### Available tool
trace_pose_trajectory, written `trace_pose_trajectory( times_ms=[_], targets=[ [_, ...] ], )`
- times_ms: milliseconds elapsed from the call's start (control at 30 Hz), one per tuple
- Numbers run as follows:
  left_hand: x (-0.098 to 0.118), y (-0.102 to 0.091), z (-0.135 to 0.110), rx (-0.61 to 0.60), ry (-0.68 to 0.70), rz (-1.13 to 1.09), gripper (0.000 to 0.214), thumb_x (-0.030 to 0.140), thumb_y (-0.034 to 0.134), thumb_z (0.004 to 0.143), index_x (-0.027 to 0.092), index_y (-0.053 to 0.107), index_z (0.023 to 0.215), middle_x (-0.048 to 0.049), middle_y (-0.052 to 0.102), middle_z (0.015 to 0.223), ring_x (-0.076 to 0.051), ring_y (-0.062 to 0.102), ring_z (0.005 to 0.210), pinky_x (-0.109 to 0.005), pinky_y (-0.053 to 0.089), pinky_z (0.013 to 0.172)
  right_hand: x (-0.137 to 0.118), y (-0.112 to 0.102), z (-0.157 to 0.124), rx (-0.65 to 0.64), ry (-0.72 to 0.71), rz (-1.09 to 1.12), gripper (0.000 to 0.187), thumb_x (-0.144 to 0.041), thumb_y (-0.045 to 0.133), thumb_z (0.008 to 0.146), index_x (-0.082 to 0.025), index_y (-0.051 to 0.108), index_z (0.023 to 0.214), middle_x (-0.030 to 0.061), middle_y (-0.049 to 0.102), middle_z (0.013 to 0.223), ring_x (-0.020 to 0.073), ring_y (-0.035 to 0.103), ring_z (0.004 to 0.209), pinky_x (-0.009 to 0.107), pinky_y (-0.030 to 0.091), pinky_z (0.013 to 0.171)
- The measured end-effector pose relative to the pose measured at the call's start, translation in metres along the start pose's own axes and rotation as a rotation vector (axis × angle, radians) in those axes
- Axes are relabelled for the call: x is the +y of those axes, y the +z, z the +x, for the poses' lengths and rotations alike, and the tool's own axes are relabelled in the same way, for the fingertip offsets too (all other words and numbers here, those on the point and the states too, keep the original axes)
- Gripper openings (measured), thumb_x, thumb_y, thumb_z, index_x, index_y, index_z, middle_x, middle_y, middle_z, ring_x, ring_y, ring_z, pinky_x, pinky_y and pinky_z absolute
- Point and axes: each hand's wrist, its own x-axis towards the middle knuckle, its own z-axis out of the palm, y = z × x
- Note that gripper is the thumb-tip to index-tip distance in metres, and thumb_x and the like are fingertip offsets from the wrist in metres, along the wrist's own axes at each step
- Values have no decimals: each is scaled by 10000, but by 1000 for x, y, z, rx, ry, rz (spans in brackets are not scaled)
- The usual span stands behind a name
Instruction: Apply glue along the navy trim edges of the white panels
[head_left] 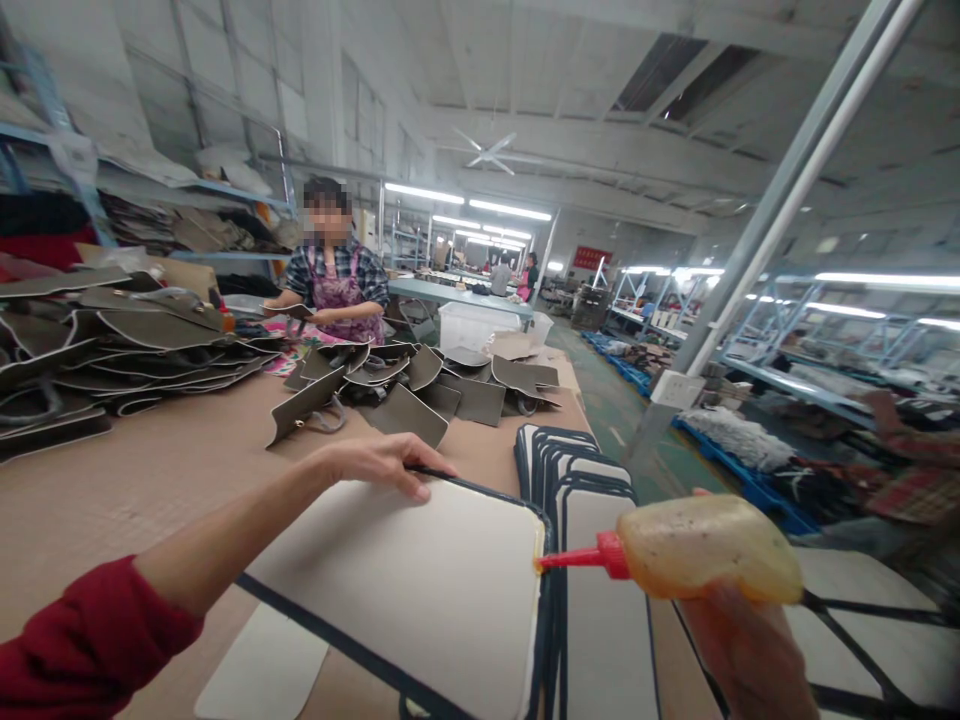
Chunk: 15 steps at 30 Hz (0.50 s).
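Note:
My left hand (386,465) grips the far edge of a cream panel with dark edging (420,590), thumb on its pale face and fingers wrapped over the border. In my right hand (739,630) is a glue bottle (709,548), yellowish and see-through, lying nearly level. Its red nozzle (581,557) touches the panel's right edge near the rounded corner. A wet yellowish line of glue runs along that edge. Beneath and to the right lies a row of similar dark-edged panels (607,600), overlapping one another. A loose cream piece (266,660) rests on the table under the panel.
Heaped olive-brown bag pieces (142,340) cover the table's left side, with more olive-brown pieces (405,385) ahead. Across the brown table (172,490) a co-worker (337,265) holds a piece. A slanted metal post (772,220) stands at the right. Cream panels with dark straps (870,620) lie lower right.

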Motion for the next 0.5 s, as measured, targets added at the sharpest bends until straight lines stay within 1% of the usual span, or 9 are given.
trace_pose_trajectory(
  times_ms=[67, 100, 133, 200, 267, 367, 433, 500],
  targets=[
    [-3, -1, 0, -24, -8, -49, 486, 396, 823, 784, 208, 768, 1229, -15, 790, 984, -178, 676, 832, -208, 485, 752, -6, 12, -3, 89, 23, 34, 848, -444, 946, 460, -264, 684, 1246, 98, 760, 1066, 242, 733, 827, 306, 620, 716],
    [-4, -1, 0, -33, -16, -70, 486, 397, 820, 788, 210, 766, 1233, -18, 792, 1002, -181, 683, 846, -214, 493, 775, -9, 16, -5, 120, 34, 49, 830, -437, 957, 419, -266, 706, 1192, 82, 764, 1031, 229, 730, 790, 290, 619, 691],
    [-5, -1, 0, -37, -24, -85, 483, 396, 819, 790, 212, 766, 1233, -19, 794, 1016, -181, 688, 858, -217, 498, 794, -11, 20, -6, 128, 34, 53, 806, -438, 961, 408, -265, 717, 1156, 74, 766, 1009, 222, 727, 764, 283, 620, 672],
    [-7, -2, 0, -34, -34, -96, 469, 386, 822, 787, 220, 770, 1222, -13, 795, 1034, -177, 692, 876, -214, 501, 822, -12, 22, -8, 109, 27, 42, 765, -457, 957, 433, -260, 716, 1132, 75, 766, 992, 225, 726, 739, 291, 626, 636],
    [-9, -3, 0, -34, -33, -101, 457, 373, 827, 782, 226, 775, 1212, -7, 797, 1039, -173, 694, 888, -211, 502, 840, -9, 20, -9, 87, 23, 34, 749, -449, 951, 460, -254, 708, 1141, 86, 765, 985, 236, 730, 733, 299, 630, 615],
    [-10, -4, 0, -45, -28, -126, 443, 365, 831, 777, 232, 781, 1197, -5, 797, 1051, -179, 697, 905, -221, 509, 860, 0, 10, -8, 65, 6, 60, 731, -387, 944, 501, -265, 696, 1178, 70, 762, 1011, 230, 735, 771, 292, 636, 675],
    [-9, -4, -1, -53, -34, -140, 428, 367, 828, 779, 233, 787, 1184, -7, 797, 1060, -186, 701, 911, -228, 514, 864, 6, 2, -7, 9, 7, 58, 729, -370, 930, 546, -271, 679, 1224, 69, 760, 1054, 229, 735, 815, 299, 637, 722],
    [-8, -4, -1, -54, -52, -141, 426, 374, 823, 783, 231, 789, 1182, -9, 798, 1062, -195, 706, 911, -234, 519, 862, 9, -4, -6, -35, 15, 64, 729, -368, 927, 556, -273, 675, 1234, 67, 760, 1062, 227, 730, 835, 306, 635, 748]
  ],
)
